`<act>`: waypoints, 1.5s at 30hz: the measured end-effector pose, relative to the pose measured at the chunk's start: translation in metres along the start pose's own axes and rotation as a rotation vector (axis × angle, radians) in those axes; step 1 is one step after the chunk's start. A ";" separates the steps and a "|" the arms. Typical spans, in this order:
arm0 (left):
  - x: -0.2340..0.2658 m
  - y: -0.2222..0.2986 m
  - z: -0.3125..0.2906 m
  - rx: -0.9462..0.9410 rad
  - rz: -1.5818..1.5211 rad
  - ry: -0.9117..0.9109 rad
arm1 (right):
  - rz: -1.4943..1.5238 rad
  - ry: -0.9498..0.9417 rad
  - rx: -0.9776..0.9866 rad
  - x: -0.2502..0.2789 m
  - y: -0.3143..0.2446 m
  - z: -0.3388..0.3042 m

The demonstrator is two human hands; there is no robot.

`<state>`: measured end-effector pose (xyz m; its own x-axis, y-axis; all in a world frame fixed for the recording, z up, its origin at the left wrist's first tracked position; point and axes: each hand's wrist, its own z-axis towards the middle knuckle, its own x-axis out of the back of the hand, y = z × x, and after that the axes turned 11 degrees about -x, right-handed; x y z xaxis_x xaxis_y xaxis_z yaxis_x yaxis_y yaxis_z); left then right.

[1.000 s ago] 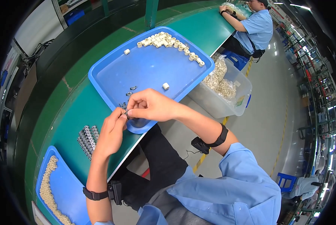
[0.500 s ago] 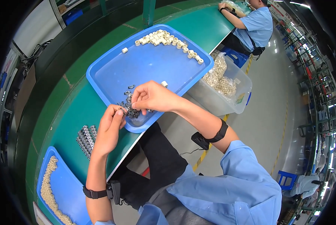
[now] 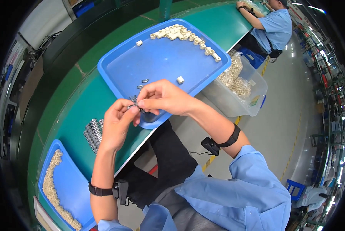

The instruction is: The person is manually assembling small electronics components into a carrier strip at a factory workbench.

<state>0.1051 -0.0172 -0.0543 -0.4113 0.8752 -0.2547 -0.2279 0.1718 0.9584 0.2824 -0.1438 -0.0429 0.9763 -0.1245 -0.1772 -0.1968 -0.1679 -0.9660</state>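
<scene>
Left hand [image 3: 116, 123]: thumb and fingers pinched shut on a small metal part [image 3: 132, 106], right over the big tray's near corner
Right hand [image 3: 166, 98]: thumb and forefinger closed on that same bit from the other side; too tiny to tell if it's one piece or two
Loose metal bits [image 3: 139, 87]: scattered in the tray by the near corner, partly hidden by the fingers
Big blue tray [image 3: 153, 65]: on the green tabletop [image 3: 76, 109], poking past its near edge
White cylinders [image 3: 176, 33]: bunched at the tray's far corner and strung toward its right one, plus a lone cylinder [image 3: 180, 80] near the right-hand edge
Metal rows [image 3: 92, 134]: lined up on the tabletop, just left of the left hand
Small blue tray [image 3: 70, 181]: tabletop's left end, beige pieces [image 3: 50, 188] heaped along its left edge
Clear bin [image 3: 234, 104]: beside the tabletop's near edge, bagged beige bits [image 3: 239, 87] inside
Co-worker [image 3: 274, 27]: seated at the tabletop's far end
</scene>
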 end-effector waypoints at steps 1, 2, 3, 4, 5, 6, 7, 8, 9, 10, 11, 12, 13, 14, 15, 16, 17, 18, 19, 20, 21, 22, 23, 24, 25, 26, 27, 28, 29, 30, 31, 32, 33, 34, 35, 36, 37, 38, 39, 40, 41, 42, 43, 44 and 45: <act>0.000 0.002 0.000 0.004 -0.007 -0.010 | 0.025 -0.005 0.019 -0.002 0.002 0.003; 0.002 0.005 -0.001 0.001 -0.008 0.002 | 0.049 -0.008 0.037 -0.003 0.003 0.004; 0.006 0.009 -0.004 -0.001 -0.005 0.018 | 0.050 0.000 0.036 -0.004 0.004 0.004; 0.007 0.011 -0.004 -0.004 -0.001 0.035 | 0.122 -0.032 0.020 -0.004 0.005 0.005; 0.005 0.010 -0.004 -0.001 -0.004 0.030 | 0.194 -0.065 0.006 -0.005 0.006 0.005; 0.003 0.008 -0.004 0.005 -0.071 0.028 | 0.265 -0.100 -0.009 -0.004 0.006 0.004; 0.001 0.007 -0.004 0.011 -0.137 0.026 | 0.267 -0.098 -0.009 -0.004 0.008 0.004; 0.000 0.005 -0.004 0.015 -0.203 0.027 | 0.353 -0.125 -0.026 -0.003 0.010 0.004; 0.001 0.004 -0.004 0.014 -0.202 0.028 | 0.439 -0.154 -0.044 -0.002 0.012 0.005; 0.003 0.001 -0.005 0.016 -0.198 0.041 | 0.525 -0.183 -0.062 -0.002 0.013 0.006; 0.006 -0.001 -0.006 0.017 -0.194 0.053 | 0.525 -0.185 -0.062 0.001 0.013 0.006; 0.007 -0.002 -0.006 0.019 -0.190 0.065 | 0.322 -0.090 -0.041 0.004 0.012 0.006; 0.008 -0.004 -0.005 0.019 -0.189 0.064 | 0.119 0.008 -0.020 0.008 0.010 0.005; 0.009 -0.004 -0.005 0.014 -0.129 0.089 | -0.083 0.105 0.001 0.010 0.010 0.005; 0.009 -0.005 -0.004 0.008 -0.069 0.113 | -0.081 0.107 0.002 0.010 0.010 0.005; 0.009 -0.006 -0.003 0.003 -0.009 0.136 | -0.144 0.142 0.000 0.009 0.011 0.005; 0.008 -0.005 -0.003 0.005 -0.008 0.134 | -0.205 0.177 -0.002 0.008 0.011 0.006; 0.005 -0.003 -0.002 0.021 0.023 0.148 | -0.268 0.212 -0.003 0.007 0.010 0.007; 0.002 0.000 -0.002 0.038 0.054 0.163 | -0.267 0.215 -0.001 0.004 0.008 0.007; 0.001 0.001 -0.001 0.055 0.085 0.178 | -0.294 0.217 0.039 0.000 0.007 0.006; 0.001 0.000 -0.001 0.056 0.087 0.176 | -0.321 0.219 0.080 -0.004 0.006 0.006; 0.002 -0.002 0.000 0.039 0.076 0.180 | -0.348 0.220 0.120 -0.006 0.006 0.006; 0.004 -0.003 0.000 0.022 0.064 0.184 | -0.346 0.222 0.121 -0.006 0.006 0.006; 0.004 -0.004 0.000 0.006 0.053 0.188 | -0.272 0.169 0.095 -0.006 0.006 0.006; 0.004 -0.005 0.000 0.008 0.054 0.186 | -0.198 0.116 0.068 -0.006 0.007 0.006; 0.004 -0.004 -0.002 0.001 0.049 0.175 | -0.125 0.061 0.043 -0.006 0.006 0.006; 0.003 -0.002 -0.003 -0.006 0.043 0.164 | -0.124 0.061 0.043 -0.006 0.006 0.006; 0.003 -0.002 -0.004 -0.012 0.037 0.151 | -0.081 0.057 0.041 -0.007 0.008 0.007; 0.002 -0.002 -0.003 -0.012 0.037 0.149 | -0.039 0.052 0.040 -0.007 0.011 0.007; 0.000 -0.001 -0.003 -0.002 0.015 0.148 | 0.003 0.047 0.038 -0.007 0.013 0.008; -0.001 0.000 -0.002 0.007 -0.006 0.147 | 0.002 0.048 0.038 -0.007 0.016 0.007; -0.003 0.000 -0.002 0.016 -0.028 0.146 | 0.068 0.032 0.046 -0.006 0.019 0.007; -0.003 -0.002 -0.001 0.015 -0.027 0.147 | 0.133 0.015 0.053 -0.006 0.021 0.008; -0.002 -0.004 -0.001 0.018 -0.054 0.146 | 0.199 -0.008 0.059 -0.008 0.022 0.010; -0.002 -0.005 -0.001 0.021 -0.081 0.146 | 0.199 -0.018 0.058 -0.009 0.022 0.011; -0.001 -0.006 -0.002 0.024 -0.107 0.148 | 0.136 0.025 0.057 -0.008 0.021 0.011; 0.001 -0.006 -0.001 0.021 -0.101 0.161 | 0.073 0.065 0.057 -0.006 0.020 0.011; 0.002 -0.006 0.001 -0.026 0.185 0.091 | 0.011 0.103 0.058 -0.004 0.018 0.010; -0.002 -0.001 0.004 -0.063 0.471 0.025 | -0.064 0.157 0.036 0.003 0.011 0.006; -0.002 0.004 0.006 -0.094 0.764 -0.038 | -0.139 0.204 0.020 0.010 0.005 0.003; -0.004 0.005 0.008 -0.085 0.778 -0.010 | -0.171 0.215 -0.012 0.019 0.008 -0.001; -0.006 0.004 0.014 -0.190 1.033 -0.136 | -0.207 0.232 -0.039 0.026 0.011 -0.003; -0.003 0.004 0.012 -0.282 1.285 -0.271 | -0.201 0.204 -0.038 0.025 0.010 -0.003; 0.003 0.010 0.005 -0.263 1.300 -0.252 | -0.351 0.249 -0.033 0.021 0.009 -0.003; 0.005 0.017 0.001 -0.322 1.341 -0.204 | -0.497 0.309 -0.029 0.019 0.009 -0.005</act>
<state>0.0998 -0.0091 -0.0390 -0.3472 0.3416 0.8733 0.0311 -0.9266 0.3748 0.2992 -0.1528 -0.0538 0.8811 -0.3030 0.3631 0.2713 -0.3051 -0.9128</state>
